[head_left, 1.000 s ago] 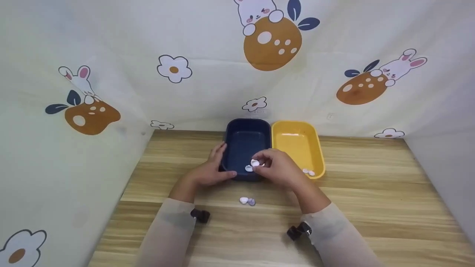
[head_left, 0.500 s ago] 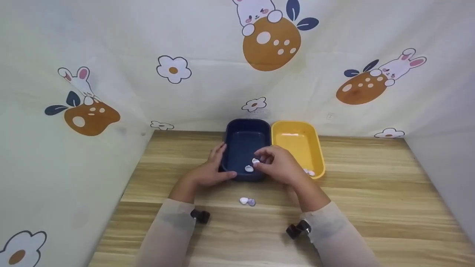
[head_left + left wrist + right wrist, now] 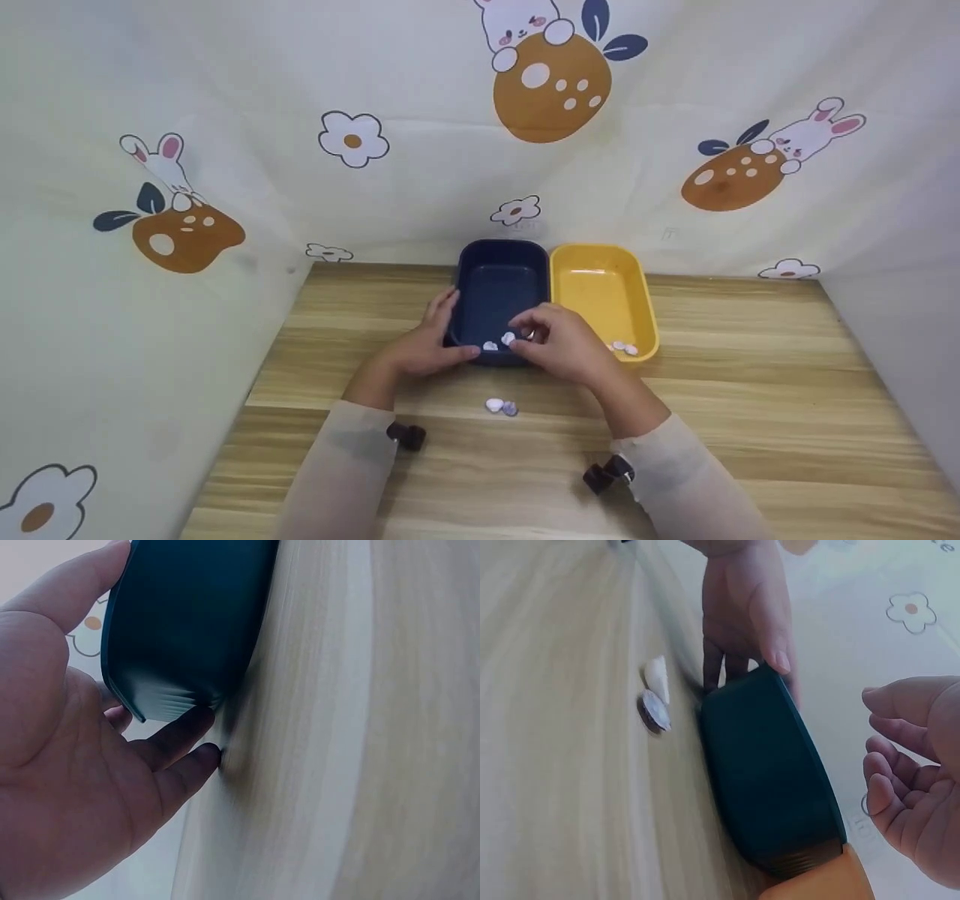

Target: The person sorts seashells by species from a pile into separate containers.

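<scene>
My left hand (image 3: 427,345) holds the near-left corner of a dark blue plastic box (image 3: 495,292), thumb over the front rim and fingers along the outer left wall. In the left wrist view its fingertips (image 3: 196,720) reach the box's lower edge and the table. Over the box's near-right part is my right hand (image 3: 562,341), with one white seashell (image 3: 508,339) close to its fingertips. Another seashell (image 3: 490,346) lies inside at the near end. The right wrist view shows nothing between the right thumb and forefinger; the curled fingers hide the space behind them.
A yellow box (image 3: 600,292) stands against the blue one's right side, with small seashells (image 3: 625,348) at its near end. In front, on the wooden table (image 3: 465,465), lie a white seashell (image 3: 494,405) and a purplish seashell (image 3: 510,409). Patterned cloth (image 3: 420,172) rises behind.
The right hand has lowered slightly towards the near end of the blue box. The two seashells by its fingers have shifted nearer and left. My left hand stays put.
</scene>
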Action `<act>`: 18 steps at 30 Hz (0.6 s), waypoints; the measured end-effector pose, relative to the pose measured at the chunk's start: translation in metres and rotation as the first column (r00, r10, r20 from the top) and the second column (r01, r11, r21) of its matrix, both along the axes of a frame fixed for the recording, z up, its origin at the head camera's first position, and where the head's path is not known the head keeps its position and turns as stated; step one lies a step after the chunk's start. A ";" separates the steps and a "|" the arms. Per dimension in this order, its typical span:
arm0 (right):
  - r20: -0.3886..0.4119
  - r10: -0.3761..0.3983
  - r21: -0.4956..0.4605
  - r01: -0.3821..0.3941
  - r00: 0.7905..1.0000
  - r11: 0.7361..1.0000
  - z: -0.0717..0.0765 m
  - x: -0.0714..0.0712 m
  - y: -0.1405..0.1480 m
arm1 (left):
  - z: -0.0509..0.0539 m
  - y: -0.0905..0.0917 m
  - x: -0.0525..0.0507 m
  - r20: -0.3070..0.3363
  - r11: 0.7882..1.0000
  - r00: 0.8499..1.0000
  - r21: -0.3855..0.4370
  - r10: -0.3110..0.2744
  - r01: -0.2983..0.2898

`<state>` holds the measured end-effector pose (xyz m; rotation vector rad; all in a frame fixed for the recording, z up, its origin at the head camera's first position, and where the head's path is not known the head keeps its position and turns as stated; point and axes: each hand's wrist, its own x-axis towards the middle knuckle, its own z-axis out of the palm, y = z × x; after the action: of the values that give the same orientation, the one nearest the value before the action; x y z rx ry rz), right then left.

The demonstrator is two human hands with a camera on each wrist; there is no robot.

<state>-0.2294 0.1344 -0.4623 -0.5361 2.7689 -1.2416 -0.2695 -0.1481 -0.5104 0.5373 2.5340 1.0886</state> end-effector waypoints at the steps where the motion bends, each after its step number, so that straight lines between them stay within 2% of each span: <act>1: -0.007 0.015 0.004 -0.015 1.000 1.000 -0.001 0.002 -0.001 | 0.000 0.000 0.000 0.000 1.000 1.000 -0.001 0.000 0.000; 11: 0.004 0.113 0.038 -0.113 0.994 0.993 -0.009 0.022 -0.003 | 0.000 0.001 -0.001 -0.016 1.000 1.000 0.000 -0.011 0.011; 18: -0.008 0.174 0.084 -0.173 0.985 0.981 -0.020 0.033 0.004 | 0.001 0.001 0.000 -0.014 1.000 1.000 0.012 -0.007 0.007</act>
<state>-0.1967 0.1382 -0.4826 -0.7640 2.7024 -1.0846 -0.2691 -0.1474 -0.5098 0.5587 2.5370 1.1016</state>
